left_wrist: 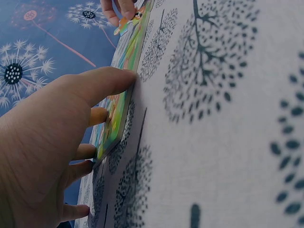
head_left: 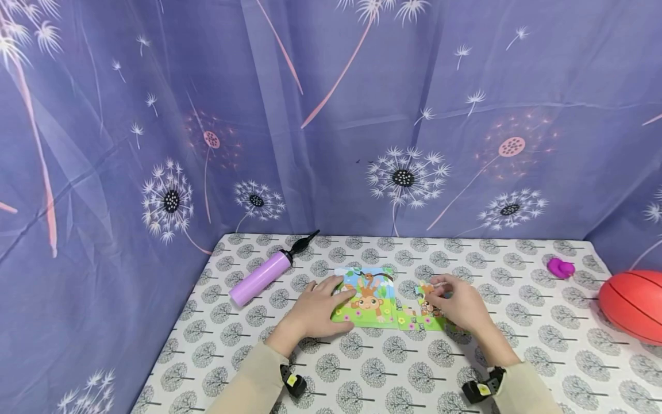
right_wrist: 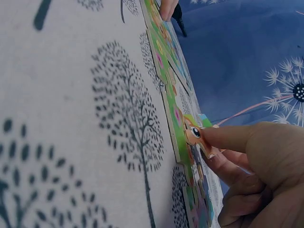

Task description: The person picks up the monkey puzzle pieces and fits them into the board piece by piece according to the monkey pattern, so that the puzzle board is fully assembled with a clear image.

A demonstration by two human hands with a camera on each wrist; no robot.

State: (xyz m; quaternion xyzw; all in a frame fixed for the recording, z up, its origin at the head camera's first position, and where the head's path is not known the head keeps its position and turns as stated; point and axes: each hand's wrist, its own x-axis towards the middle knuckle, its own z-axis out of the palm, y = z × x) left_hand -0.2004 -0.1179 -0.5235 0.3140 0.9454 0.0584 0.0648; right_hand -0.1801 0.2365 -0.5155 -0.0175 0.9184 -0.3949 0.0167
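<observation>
A flat puzzle board (head_left: 369, 315) with a cartoon monkey picture lies in the middle of the table. My left hand (head_left: 318, 310) rests at its left side, fingers spread on the picture and thumb by the near edge. Just right of the board lie several loose puzzle pieces (head_left: 408, 320), some side by side. Over them, my right hand (head_left: 462, 305) pinches one puzzle piece (right_wrist: 194, 134), which shows a cartoon eye on orange. This piece is tilted up from the others, between thumb and fingertips. Part of the loose pieces is hidden behind the right hand.
A purple hand pump (head_left: 261, 279) with a black nozzle lies at the back left. To the far right are a small magenta toy (head_left: 561, 268) and a red ball (head_left: 633, 305). A purple dandelion curtain (head_left: 331, 172) hangs behind the tree-patterned tablecloth (head_left: 374, 371).
</observation>
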